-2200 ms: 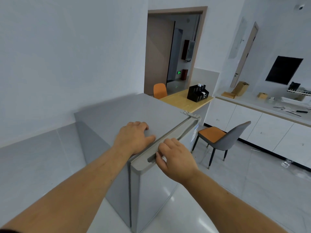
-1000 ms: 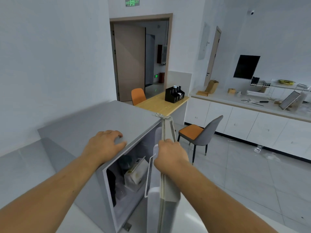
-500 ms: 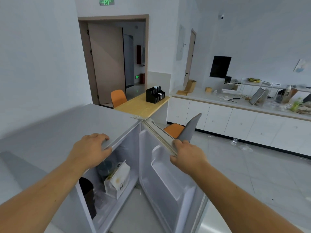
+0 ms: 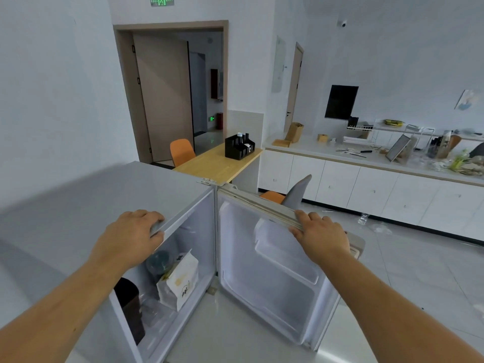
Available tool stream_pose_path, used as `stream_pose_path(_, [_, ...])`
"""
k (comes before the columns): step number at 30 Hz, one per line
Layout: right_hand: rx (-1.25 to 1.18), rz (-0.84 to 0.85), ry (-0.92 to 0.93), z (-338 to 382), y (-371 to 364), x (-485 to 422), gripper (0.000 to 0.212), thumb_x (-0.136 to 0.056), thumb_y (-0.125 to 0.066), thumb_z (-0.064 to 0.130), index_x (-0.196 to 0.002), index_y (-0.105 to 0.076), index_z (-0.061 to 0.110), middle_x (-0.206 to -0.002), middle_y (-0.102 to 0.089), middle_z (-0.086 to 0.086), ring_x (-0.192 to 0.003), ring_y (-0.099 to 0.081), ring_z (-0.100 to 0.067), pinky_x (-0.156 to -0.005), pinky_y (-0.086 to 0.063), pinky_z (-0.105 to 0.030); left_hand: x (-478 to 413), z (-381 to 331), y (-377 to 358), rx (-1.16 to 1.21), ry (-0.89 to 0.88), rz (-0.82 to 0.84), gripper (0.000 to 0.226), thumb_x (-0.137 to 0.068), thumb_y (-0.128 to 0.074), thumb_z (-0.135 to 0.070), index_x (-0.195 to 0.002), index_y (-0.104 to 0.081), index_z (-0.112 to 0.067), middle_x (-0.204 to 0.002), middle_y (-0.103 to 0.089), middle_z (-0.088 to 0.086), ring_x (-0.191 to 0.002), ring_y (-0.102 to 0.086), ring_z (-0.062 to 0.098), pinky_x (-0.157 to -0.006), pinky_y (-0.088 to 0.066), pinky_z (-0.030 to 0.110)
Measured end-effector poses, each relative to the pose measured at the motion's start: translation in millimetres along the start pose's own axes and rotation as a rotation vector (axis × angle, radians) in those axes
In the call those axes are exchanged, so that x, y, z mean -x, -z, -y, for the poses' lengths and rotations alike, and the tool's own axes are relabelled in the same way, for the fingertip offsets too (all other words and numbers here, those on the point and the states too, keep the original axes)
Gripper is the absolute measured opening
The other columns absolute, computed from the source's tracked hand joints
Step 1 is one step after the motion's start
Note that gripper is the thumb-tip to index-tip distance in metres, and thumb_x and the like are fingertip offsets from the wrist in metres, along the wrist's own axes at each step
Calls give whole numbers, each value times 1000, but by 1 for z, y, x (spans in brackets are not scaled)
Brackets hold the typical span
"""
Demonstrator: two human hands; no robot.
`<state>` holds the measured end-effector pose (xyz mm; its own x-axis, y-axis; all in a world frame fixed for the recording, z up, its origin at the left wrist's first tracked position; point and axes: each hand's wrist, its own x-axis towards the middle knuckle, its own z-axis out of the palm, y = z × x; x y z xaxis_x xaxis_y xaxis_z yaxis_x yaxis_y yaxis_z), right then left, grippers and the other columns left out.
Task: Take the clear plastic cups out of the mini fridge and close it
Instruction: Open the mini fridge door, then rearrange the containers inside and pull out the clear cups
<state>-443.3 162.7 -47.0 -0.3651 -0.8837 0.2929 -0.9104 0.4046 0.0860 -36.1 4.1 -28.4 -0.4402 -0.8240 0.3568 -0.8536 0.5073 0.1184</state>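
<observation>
Mini fridge (image 4: 86,205) stands open.
Left hand (image 4: 131,238) flat on its top front edge; right hand (image 4: 320,235) grips the door (image 4: 272,271).

Office pantry: white counter cabinets (image 4: 372,189), green exit sign (image 4: 161,0), mini fridge (image 4: 110,195)

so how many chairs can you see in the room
2. An orange chair stands at the far end of the wooden table, by the doorway. A grey chair with an orange seat sits just behind the open fridge door, partly hidden by it. Others may be out of view.
</observation>
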Motion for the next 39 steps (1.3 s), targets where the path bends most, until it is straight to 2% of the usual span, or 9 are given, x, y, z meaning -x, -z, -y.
stream_pose_path(8, [-43,-2,15,-6,-1,-4,52,-105,-31,58,-147,-38,29,-127,-61,-2,-106,-59,-25,-82,-51,-41,2,-6,1,-58,-64,-8,37,-93,-63,-38,-127,-65,-24,-118,-70,-2,-99,-60,20,-79,-58,38])
stream_pose_path(10, [-106,-47,53,-8,-3,-1,53,-103,-37,56,-148,-40,27,-133,-59,-2,-114,-56,-25,-90,-51,-42,7,-16,1,-81,-116,-5,38,-92,-66,-38,-128,-66,-23,-125,-69,-1,-106,-62,22,-85,-58,39])
stream_pose_path(14, [-284,-137,229,1,-2,8,57,-101,-51,49,-150,-44,21,-147,-53,-3,-135,-45,-26,-115,-39,-47,26,-44,-5,-68,-198,-12,39,-91,-68,-37,-125,-69,-19,-128,-70,2,-114,-62,25,-93,-54,40])
stream_pose_path(17, [-401,-189,401,28,0,21,47,-99,-53,47,-140,-56,22,-141,-58,0,-133,-48,-23,-112,-42,-45,43,-68,-18,-47,-189,17,41,-93,-62,-43,-126,-67,-20,-127,-69,-1,-116,-61,20,-96,-52,36])
stream_pose_path(23, [-584,19,488,108,-23,39,44,-97,-50,56,-128,-64,29,-132,-63,8,-125,-51,-14,-102,-44,-31,76,-89,-60,149,97,122,50,-91,-68,-48,-135,-60,-26,-134,-64,-4,-121,-55,17,-94,-49,31])
stream_pose_path(29, [-785,336,313,179,-68,29,31,-94,-58,55,-110,-67,29,-111,-66,6,-94,-61,-14,-74,-50,-26,84,-78,-120,473,520,173,58,-87,-77,-46,-137,-56,-25,-137,-64,1,-118,-64,23,-95,-57,40])
stream_pose_path(31, [-843,435,224,201,-85,20,27,-94,-60,52,-104,-67,29,-101,-63,9,-83,-60,-9,-60,-41,-21,78,-70,-143,580,661,151,60,-87,-78,-45,-137,-53,-25,-136,-64,0,-118,-64,25,-95,-57,40])
stream_pose_path(36, [-971,629,16,254,-134,-10,32,-95,-62,42,-73,-54,21,-69,-55,7,-63,-52,-8,-54,-35,-26,60,-40,-194,774,855,43,60,-81,-87,-34,-132,-57,-23,-127,-69,0,-103,-67,21,-67,-50,21])
stream_pose_path(39, [-966,690,-45,278,-161,-32,34,-95,-62,44,-75,-56,17,-71,-58,3,-66,-57,-15,-59,-43,-30,49,-18,-223,786,939,35,69,-79,-86,-34,-137,-52,-21,-132,-65,3,-109,-65,25,-85,-57,38])
